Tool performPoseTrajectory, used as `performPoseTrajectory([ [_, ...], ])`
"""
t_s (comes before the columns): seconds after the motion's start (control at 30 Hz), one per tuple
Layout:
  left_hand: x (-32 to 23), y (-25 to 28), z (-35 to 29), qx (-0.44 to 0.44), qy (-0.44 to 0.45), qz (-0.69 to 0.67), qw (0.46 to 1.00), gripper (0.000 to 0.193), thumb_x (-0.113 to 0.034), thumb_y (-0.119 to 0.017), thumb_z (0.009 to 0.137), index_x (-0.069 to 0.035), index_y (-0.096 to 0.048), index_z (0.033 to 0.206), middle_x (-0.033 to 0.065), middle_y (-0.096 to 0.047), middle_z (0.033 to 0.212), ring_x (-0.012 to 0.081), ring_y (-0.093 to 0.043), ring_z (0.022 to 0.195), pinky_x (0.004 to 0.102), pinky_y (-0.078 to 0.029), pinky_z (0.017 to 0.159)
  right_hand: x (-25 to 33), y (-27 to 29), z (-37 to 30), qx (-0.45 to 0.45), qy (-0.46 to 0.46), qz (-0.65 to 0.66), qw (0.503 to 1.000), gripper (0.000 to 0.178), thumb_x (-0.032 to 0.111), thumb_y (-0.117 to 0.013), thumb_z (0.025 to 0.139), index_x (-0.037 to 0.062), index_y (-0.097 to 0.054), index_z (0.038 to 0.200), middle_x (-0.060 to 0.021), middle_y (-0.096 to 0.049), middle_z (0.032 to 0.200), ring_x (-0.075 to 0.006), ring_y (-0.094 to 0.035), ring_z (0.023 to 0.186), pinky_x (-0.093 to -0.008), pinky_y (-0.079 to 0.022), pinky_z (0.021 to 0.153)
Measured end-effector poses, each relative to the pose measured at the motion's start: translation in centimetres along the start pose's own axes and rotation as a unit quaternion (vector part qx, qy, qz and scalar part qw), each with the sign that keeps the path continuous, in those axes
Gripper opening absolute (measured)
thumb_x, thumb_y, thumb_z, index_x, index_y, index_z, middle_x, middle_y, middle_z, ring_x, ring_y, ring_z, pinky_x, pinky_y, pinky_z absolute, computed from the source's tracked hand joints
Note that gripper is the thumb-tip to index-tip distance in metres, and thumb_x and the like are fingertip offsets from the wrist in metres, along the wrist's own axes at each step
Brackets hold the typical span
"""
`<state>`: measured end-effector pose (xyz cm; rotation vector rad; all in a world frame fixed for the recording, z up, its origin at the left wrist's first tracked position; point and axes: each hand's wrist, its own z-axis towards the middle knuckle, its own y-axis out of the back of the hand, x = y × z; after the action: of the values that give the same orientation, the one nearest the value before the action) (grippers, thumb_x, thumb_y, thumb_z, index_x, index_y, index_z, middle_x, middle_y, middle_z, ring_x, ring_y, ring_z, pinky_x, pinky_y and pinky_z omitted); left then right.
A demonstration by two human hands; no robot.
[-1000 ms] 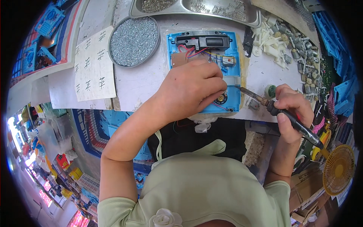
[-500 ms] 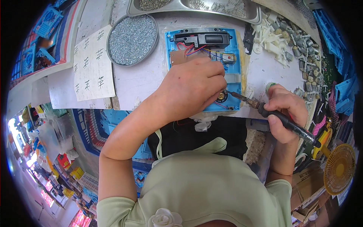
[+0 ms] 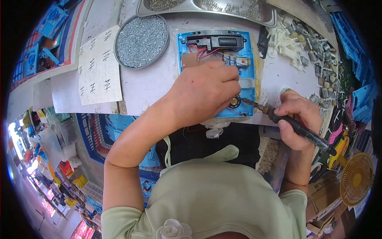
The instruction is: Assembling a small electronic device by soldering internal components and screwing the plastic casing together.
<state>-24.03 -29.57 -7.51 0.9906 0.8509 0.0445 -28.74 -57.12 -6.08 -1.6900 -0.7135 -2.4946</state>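
Note:
A blue plastic casing [image 3: 250, 72] lies open on the bench, with a black housing [image 3: 223, 41], a brown circuit board [image 3: 188, 60] and red, blue and yellow wires inside. Over its middle is my left hand [image 3: 205, 89], fingers curled together; what they pinch is hidden. A small round speaker [image 3: 235, 103] shows beside those fingertips. My right hand [image 3: 300, 113] grips a soldering iron [image 3: 296, 125] by its black handle, right of the casing. The iron's metal tip points left and reaches the speaker's edge; whether it touches I cannot tell.
A round tray of screws [image 3: 141, 42] stands left of the casing, beside a handwritten paper sheet [image 3: 99, 67]. A steel tray [image 3: 191, 8] of small metal parts lies behind. White plastic pieces [image 3: 289, 47] and small motors [image 3: 327, 73] spread at right; a yellow fan [image 3: 357, 179] is lower right.
The view has shifted slightly. My right hand and the soldering iron have moved a touch left relative to the casing; my left hand keeps its place and pinch.

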Motion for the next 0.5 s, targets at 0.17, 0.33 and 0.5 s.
performPoseTrajectory([
  [0.17,0.1,-0.1,0.0,-0.004,-0.005,0.000,1.000,0.020,-0.005,-0.079,0.076,-0.009,-0.067,0.092,0.0043,-0.064,0.096,0.0288,-0.064,0.087,0.0392,-0.054,0.071,2.3,-0.3,-0.2,-0.034,-0.173,0.045,0.983,0.022,0.012,-0.072,0.079,-0.0024,-0.069,0.095,-0.0015,-0.057,0.067,-0.0130,-0.045,0.053,-0.0281,-0.035,0.054],
  [0.33,0.0,0.0,0.0,0.000,-0.003,-0.001,1.000,0.020,-0.005,-0.078,0.076,-0.009,-0.067,0.092,0.0041,-0.064,0.096,0.0287,-0.065,0.087,0.0393,-0.054,0.072,2.3,0.2,-0.9,-0.058,-0.109,0.035,0.992,0.025,0.012,-0.073,0.079,-0.0044,-0.068,0.097,-0.0050,-0.060,0.073,-0.0121,-0.048,0.059,-0.0260,-0.038,0.059],
  [0.5,-0.1,0.0,-0.1,0.001,-0.001,0.007,1.000,0.019,-0.005,-0.078,0.077,-0.010,-0.067,0.092,0.0041,-0.064,0.096,0.0287,-0.064,0.088,0.0393,-0.055,0.072,2.5,1.3,-2.6,-0.111,-0.075,0.045,0.990,0.026,0.012,-0.073,0.079,-0.0052,-0.066,0.097,-0.0048,-0.054,0.071,-0.0159,-0.046,0.064,-0.0312,-0.038,0.065],
])
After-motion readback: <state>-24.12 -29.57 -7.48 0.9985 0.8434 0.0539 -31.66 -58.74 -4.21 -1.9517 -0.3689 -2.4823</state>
